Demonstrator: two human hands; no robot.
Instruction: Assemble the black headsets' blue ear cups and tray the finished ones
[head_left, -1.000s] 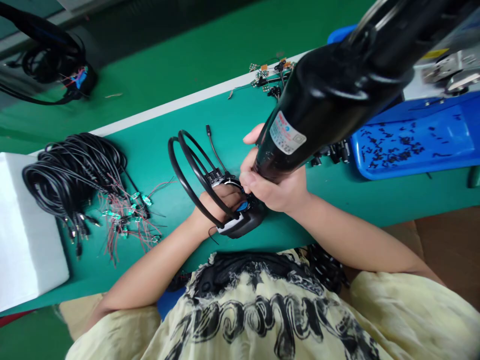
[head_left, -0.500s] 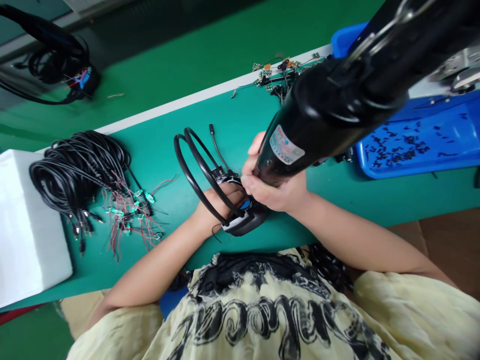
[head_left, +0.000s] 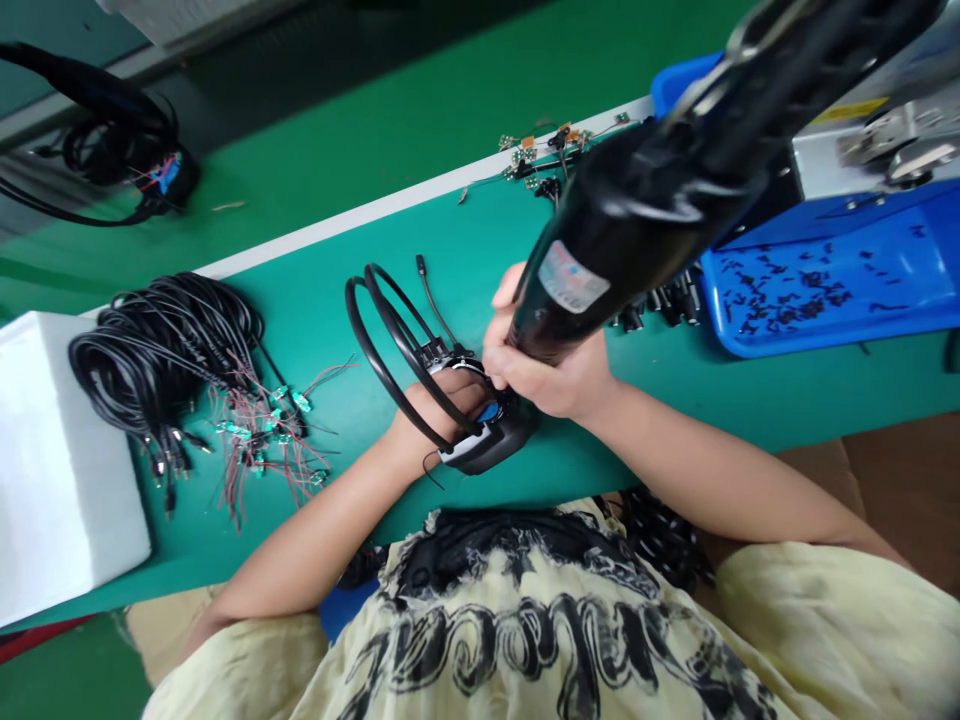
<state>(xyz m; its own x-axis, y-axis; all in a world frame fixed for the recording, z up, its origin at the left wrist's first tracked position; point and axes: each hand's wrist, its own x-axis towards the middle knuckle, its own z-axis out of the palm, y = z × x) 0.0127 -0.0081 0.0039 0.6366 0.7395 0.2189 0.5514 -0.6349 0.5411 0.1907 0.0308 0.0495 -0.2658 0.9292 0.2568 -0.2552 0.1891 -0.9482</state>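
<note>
My right hand (head_left: 559, 380) is wrapped round the lower end of a black electric screwdriver (head_left: 637, 225) with a white label, which hangs tilted over the bench. Its tip is hidden behind my fingers. Below it, my left hand (head_left: 420, 415) grips a black device housing (head_left: 491, 452) with a small blue part showing inside. Two black curved tubes (head_left: 375, 345) loop up from the housing over my left hand. A short cable with a plug (head_left: 421, 268) sticks out from its far side. The fingertips of my left hand are partly hidden.
Coiled black cables (head_left: 172, 350) and small green boards with red wires (head_left: 270, 425) lie left, beside a white box (head_left: 67, 470). A blue tray (head_left: 787, 345) of small black parts stands right, near a metal machine (head_left: 892, 150). More small circuit boards (head_left: 532, 160) lie along the far edge.
The view has shifted slightly, and the screwdriver's upper body appears a little further left. Both hands keep their holds on the screwdriver and the housing.
</note>
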